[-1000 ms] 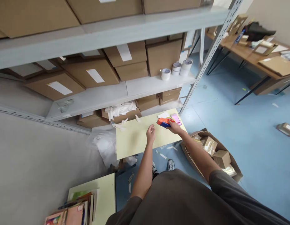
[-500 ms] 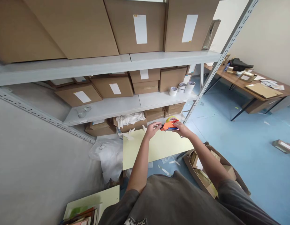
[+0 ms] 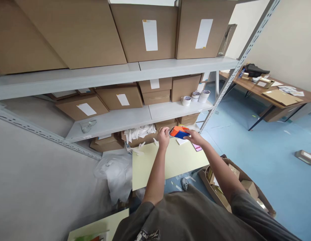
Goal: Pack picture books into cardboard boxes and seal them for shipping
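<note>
My right hand (image 3: 195, 136) grips an orange and blue tape dispenser (image 3: 179, 132) held in the air above a pale yellow table (image 3: 168, 160). My left hand (image 3: 163, 137) is at the dispenser's left end, its fingers curled against the front of it. A pink phone (image 3: 197, 147) and a white slip of paper (image 3: 182, 141) lie on the table just below my right hand.
Grey metal shelves (image 3: 125, 117) hold brown cardboard boxes (image 3: 121, 97) and rolls of tape (image 3: 195, 96). White plastic bags (image 3: 115, 170) lie left of the table. An open box of small cartons (image 3: 236, 187) sits on the blue floor at right. A wooden desk (image 3: 276, 95) stands far right.
My right hand lifted the tape dispenser off the table and my left hand came up to its front end. The camera tilted upward, showing more of the shelves.
</note>
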`<action>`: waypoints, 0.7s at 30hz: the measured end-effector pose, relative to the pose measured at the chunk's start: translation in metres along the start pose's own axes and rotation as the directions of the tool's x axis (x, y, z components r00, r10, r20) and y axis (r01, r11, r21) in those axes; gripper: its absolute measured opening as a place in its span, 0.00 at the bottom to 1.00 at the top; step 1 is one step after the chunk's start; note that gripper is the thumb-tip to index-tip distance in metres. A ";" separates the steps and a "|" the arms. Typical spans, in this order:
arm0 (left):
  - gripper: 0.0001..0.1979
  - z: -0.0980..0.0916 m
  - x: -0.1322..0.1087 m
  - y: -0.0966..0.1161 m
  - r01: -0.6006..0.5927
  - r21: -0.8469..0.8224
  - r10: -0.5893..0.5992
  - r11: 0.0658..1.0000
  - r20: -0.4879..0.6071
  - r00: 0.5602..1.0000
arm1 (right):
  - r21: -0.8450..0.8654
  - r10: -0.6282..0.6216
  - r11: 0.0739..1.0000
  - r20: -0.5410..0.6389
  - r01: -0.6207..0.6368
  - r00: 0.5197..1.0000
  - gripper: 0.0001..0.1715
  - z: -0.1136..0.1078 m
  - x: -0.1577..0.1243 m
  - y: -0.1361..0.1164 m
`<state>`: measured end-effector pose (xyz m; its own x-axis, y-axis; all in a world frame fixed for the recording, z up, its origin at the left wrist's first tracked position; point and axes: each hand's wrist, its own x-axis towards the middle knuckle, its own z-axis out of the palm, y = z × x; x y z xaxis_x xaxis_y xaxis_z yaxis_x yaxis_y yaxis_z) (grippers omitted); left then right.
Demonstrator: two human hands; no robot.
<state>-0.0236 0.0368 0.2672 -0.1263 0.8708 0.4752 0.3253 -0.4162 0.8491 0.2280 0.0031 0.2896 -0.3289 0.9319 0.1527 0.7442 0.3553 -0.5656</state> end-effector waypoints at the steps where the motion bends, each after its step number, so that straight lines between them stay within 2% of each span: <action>1: 0.15 0.007 0.001 -0.001 0.001 0.017 0.000 1.000 -0.031 1.000 | -0.001 -0.005 1.000 0.016 0.005 1.000 0.25 -0.005 0.006 0.003; 8: 0.16 0.043 0.022 -0.006 0.067 0.094 -0.052 0.993 -0.154 0.987 | -0.049 -0.067 0.996 0.120 0.073 0.990 0.20 -0.038 0.049 0.032; 10: 0.16 0.050 0.033 -0.003 0.059 0.130 -0.032 0.990 -0.202 0.979 | -0.052 -0.081 0.995 0.138 0.089 0.987 0.21 -0.046 0.062 0.042; 14: 0.15 0.064 0.052 0.000 0.020 0.186 0.018 0.982 -0.200 0.980 | -0.047 -0.096 0.993 0.159 0.105 0.983 0.20 -0.058 0.091 0.064; 17: 0.15 0.070 0.065 0.001 0.096 0.177 -0.046 0.980 -0.265 0.963 | -0.019 -0.128 0.991 0.176 0.133 0.976 0.21 -0.067 0.112 0.081; 19: 0.16 0.070 0.075 0.002 0.108 0.179 -0.058 0.978 -0.260 0.964 | 0.018 -0.172 0.985 0.186 0.172 0.967 0.24 -0.072 0.125 0.093; 21: 0.18 0.070 0.084 0.004 0.073 0.184 -0.037 0.980 -0.192 0.981 | 0.061 -0.205 0.978 0.171 0.197 0.964 0.28 -0.076 0.137 0.103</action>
<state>0.0331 0.1268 0.2945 -0.3159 0.8188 0.4794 0.4819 -0.2968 0.8245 0.3041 0.1733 0.3141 -0.5690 0.8128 0.1246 0.6278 0.5273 -0.5725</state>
